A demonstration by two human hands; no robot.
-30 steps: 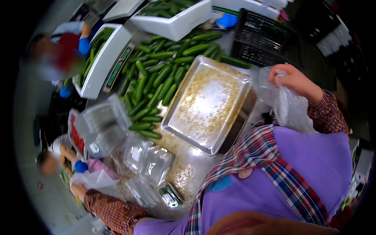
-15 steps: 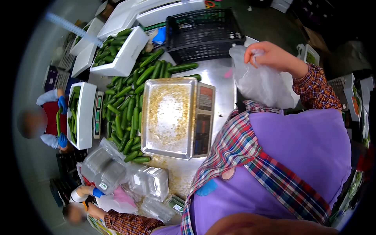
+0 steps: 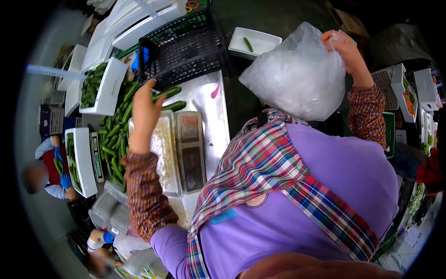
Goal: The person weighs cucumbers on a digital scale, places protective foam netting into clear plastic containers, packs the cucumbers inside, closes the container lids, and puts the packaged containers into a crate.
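Observation:
My right hand [image 3: 343, 49] grips the top of a large, bulging clear plastic bag [image 3: 297, 74] at the upper right. Over the near end of the cucumber pile [image 3: 114, 139] and the metal tray [image 3: 163, 153] is my left hand [image 3: 146, 109], thumb and a finger spread, nothing visibly in it. That hand and sleeve cover part of the tray. Beside the tray lies a scale [image 3: 191, 149] with a dark panel. A few cucumbers [image 3: 173, 106] lie near my left fingers, next to a black crate [image 3: 183, 53].
White foam boxes [image 3: 108, 88] of cucumbers stand at the left. A co-worker in blue gloves [image 3: 64, 180] holds a cucumber there; another person's gloved hand [image 3: 108, 237] is lower down. A white bin [image 3: 255, 43] holds one cucumber. Clear packs [image 3: 109, 209] lie lower left.
My left hand has come up from the lower left to above the tray. The bag in my right hand has spread out and swollen. The view has turned right, so the table appears farther left.

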